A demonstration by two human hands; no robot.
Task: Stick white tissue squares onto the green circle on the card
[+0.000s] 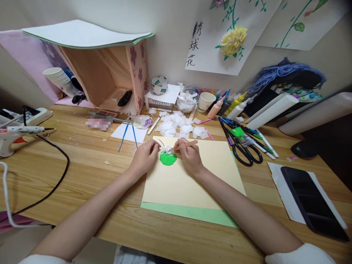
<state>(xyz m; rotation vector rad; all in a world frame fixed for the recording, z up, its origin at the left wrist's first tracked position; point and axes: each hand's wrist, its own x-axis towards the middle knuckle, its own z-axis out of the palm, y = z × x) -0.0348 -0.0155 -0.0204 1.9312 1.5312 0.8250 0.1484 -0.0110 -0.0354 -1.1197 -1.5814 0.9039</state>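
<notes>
A bright green rounded patch (168, 159) lies on the cream sheet of paper (192, 187), with small white paper pieces (166, 149) along its top edge. My right hand (189, 153) is closed around a flat wooden craft stick (189, 144), whose tip points left at the white pieces. On the other side of the patch is my left hand (147, 156), its thumb and fingers pinched together beside the white pieces. Whatever is in that pinch is too small to make out. A thin dark line shows on the paper just above.
Behind my hands sits a pile of white paper scraps (176, 124). Scissors (244, 152), pens and paint bottles (216, 107) stand to the right, with a phone (308, 198) nearer. Two blue brushes (124, 136) lie left. A glue gun (19, 132) and cables occupy the far left.
</notes>
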